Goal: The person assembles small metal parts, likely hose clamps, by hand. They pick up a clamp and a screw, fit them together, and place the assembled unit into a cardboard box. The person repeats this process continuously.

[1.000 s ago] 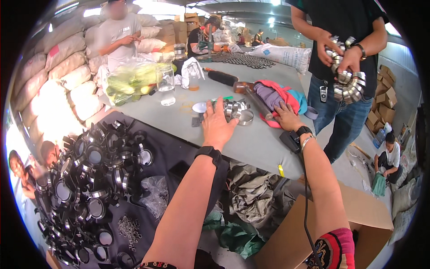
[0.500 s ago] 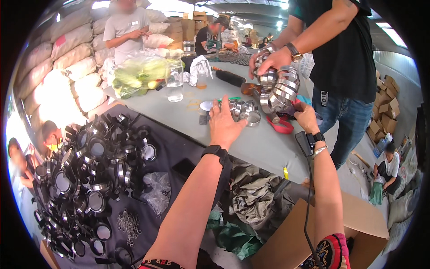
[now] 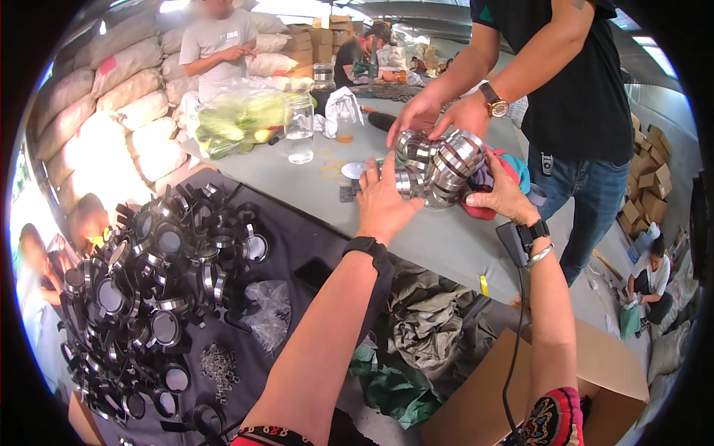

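A heap of shiny steel rings (image 3: 455, 165) lies on the grey table, between my two hands. My left hand (image 3: 383, 199) is at its left side, fingers stretched and thumb beside the lowest rings. On its right side, my right hand (image 3: 509, 195) curves with thumb and fingers apart, close against the rings; whether it touches them is hard to tell. Across from me, a co-worker's hands (image 3: 467, 115) rest at the top of the rings. Red and blue cloth (image 3: 512, 169) lies partly hidden behind my right hand.
Many black-strapped metal clamps with round discs (image 3: 110, 295) are piled at left, near small metal clips (image 3: 219, 368) and a clear plastic bag (image 3: 266, 312). A glass jar (image 3: 300, 137) and a vegetable bag (image 3: 236, 123) stand farther back. An opened cardboard box (image 3: 476, 386) is below right.
The co-worker has lowered the steel rings onto the table beside the smaller ones and loosened their hold. My right hand has come up beside the rings; my left stays near them.
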### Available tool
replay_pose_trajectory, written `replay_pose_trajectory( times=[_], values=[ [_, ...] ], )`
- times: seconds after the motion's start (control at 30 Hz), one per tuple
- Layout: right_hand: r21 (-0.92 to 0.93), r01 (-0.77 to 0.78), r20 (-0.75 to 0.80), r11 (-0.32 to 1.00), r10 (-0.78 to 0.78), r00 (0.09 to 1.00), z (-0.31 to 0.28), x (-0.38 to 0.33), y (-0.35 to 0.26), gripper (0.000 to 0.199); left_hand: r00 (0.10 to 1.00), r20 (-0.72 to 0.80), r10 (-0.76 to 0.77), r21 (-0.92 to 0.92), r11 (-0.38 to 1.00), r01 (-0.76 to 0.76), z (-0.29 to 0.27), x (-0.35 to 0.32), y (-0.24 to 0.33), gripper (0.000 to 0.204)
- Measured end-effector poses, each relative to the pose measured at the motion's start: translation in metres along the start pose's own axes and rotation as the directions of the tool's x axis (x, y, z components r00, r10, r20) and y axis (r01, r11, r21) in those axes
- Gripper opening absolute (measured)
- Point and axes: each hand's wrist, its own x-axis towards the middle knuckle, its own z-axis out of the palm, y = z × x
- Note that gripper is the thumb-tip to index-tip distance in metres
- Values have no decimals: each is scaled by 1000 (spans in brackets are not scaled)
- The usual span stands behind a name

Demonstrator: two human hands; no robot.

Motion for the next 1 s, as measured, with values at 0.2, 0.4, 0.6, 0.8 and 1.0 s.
replay_pose_trajectory(
  times=[0.2, 0.4, 0.6, 0.8, 1.0],
  values=[
    [-117, 248, -412, 962, -275, 869, 20, 7, -11, 101, 998, 50, 24, -49, 999, -22, 0, 1, -1, 103],
    [-261, 70, -384, 963, -170, 908, 23, 12, -2, 71, 978, 205, 41, -159, 987, -8, -3, 4, -1, 102],
    [-241, 300, -402, 923, -376, 835, 41, 20, -2, 62, 991, 33, 132, -25, 991, -131, 9, 4, -1, 106],
    [-117, 168, -86, 979, -178, 980, 54, 26, -31, 46, 952, -56, 301, -176, 936, -306, 11, 7, -34, 91],
    [-488, 78, -100, 870, -144, 984, 8, 46, 102, 59, 979, 12, 201, 13, 979, -201, 61, 11, -4, 131]
  ],
)
